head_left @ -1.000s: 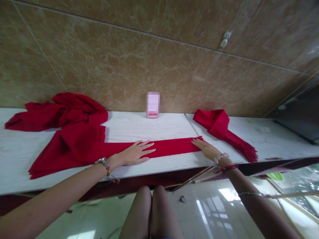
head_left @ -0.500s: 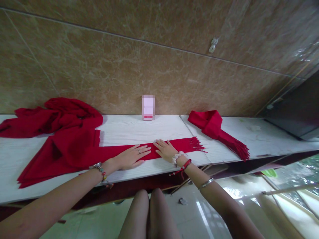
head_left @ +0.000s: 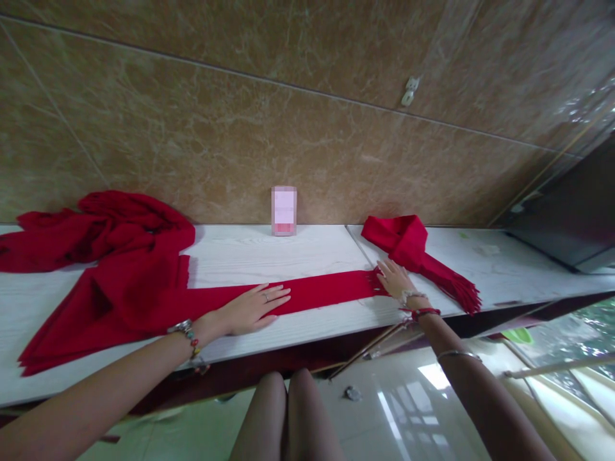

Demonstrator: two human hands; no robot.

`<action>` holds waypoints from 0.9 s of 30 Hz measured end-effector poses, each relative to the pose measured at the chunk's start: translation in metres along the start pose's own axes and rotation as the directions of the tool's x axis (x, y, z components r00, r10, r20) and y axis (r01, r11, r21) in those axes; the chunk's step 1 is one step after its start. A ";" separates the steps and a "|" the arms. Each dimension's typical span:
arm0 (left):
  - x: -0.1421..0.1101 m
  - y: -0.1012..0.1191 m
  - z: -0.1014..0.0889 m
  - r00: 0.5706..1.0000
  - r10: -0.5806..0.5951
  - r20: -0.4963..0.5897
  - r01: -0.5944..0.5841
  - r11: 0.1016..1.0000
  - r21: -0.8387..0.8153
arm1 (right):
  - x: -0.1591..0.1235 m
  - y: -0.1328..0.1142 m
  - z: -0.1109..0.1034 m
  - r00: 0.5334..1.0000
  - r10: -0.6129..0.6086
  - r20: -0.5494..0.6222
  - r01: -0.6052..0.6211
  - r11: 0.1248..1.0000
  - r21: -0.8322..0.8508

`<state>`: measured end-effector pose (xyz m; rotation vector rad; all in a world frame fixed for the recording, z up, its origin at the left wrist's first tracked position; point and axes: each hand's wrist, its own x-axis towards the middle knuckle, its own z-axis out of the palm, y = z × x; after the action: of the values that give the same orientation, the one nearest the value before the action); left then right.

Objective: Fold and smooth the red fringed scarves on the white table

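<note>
Red scarf (head_left: 327,291) lies in a long flat band under both my hands, along the pale counter (head_left: 298,250). My left hand (head_left: 252,310) rests palm down on the middle of the band, open, fingers slightly spread; my right hand (head_left: 394,280) is well apart from it, also open, its fingers over the fringe (head_left: 377,282). If my right fingers dragged sideways, the loose threads could twist or double under, and uneven pressure between my hands could pucker the band or skew its edges. Bracelets (head_left: 420,312) on my right wrist hang close enough that a thread could snag. The cloth looks soft and matt, woven close, smooth between my hands. Toward my left it widens into layered folds with a sharp corner, and behind these sits a crumpled red heap (head_left: 110,224); I can't tell whether the two are joined. A pull on the band could drag those layers askew. Beyond my right hand lies a looped red scarf (head_left: 408,246) with a tasselled end. Farther back, a pink-and-white object (head_left: 284,208), blurred out, stands against the veined, glossy brown wall (head_left: 307,153).
</note>
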<state>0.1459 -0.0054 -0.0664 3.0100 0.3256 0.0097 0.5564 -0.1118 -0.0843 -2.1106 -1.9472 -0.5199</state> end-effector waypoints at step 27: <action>0.090 0.012 0.011 0.977 0.188 -0.100 -0.196 0.978 -0.075 | 0.032 -0.100 -0.018 0.950 0.164 0.266 -0.156 0.986 -0.052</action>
<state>0.2370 0.0010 -0.0767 2.9491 0.0396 0.1750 0.4567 -0.0803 -0.0629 -2.4430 -1.8854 -0.2414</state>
